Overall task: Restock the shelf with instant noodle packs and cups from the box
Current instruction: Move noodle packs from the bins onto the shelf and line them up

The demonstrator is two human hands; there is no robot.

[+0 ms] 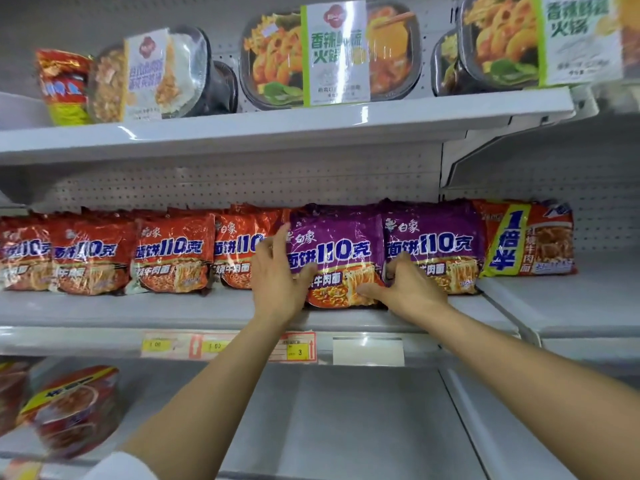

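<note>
1. Head view shows both hands on one glossy purple plastic instant noodle pack (pixel 337 251) that stands upright on the white metal middle shelf (pixel 173 311).
2. Left hand (pixel 277 271) lies against the pack's left edge, fingers nearly straight and spread, thumb pressed across the front of the wrapper.
3. Right hand (pixel 408 289) holds the pack's lower right corner, fingers curled behind the edge and thumb lying along the bottom front.
4. Just right of the right hand, touching the held pack, stands a second purple noodle pack (pixel 436 237); beyond it is a red pack with a yellow band (pixel 526 240).
5. Left of the left hand, a row of red-orange noodle packs (pixel 169 254) stands edge to edge, the nearest partly behind that hand.
6. Above the hands, the upper shelf carries black plastic ready-meal trays with white-and-green sleeves (pixel 332 53).
7. Below the wrists, price labels (pixel 294 348) sit on the shelf edge, and red-lidded noodle cups (pixel 76 407) lie on the lower shelf far left.
</note>
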